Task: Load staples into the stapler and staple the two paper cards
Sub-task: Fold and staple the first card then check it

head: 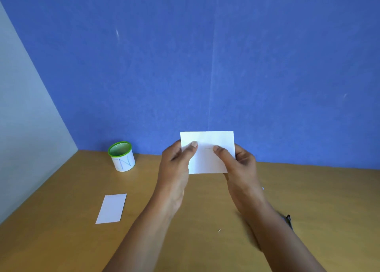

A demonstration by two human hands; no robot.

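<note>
Both my hands hold a white paper card (pixel 207 140) upright above the wooden table (pixel 61 241), near the blue back wall. My left hand (pixel 176 160) pinches its left edge, thumb on the front. My right hand (pixel 236 160) pinches its right side, thumb beside a thin staple line (pixel 208 148) in the card's middle. I cannot tell whether it is one sheet or two together. Another white card (pixel 111 208) lies flat on the table to the left. A dark object (pixel 289 219), perhaps the stapler, peeks out behind my right forearm.
A white cup with a green rim (pixel 121 156) and a blue letter stands at the back left by the wall. A small loose staple (pixel 219 230) lies on the table between my forearms. A grey side wall closes the left.
</note>
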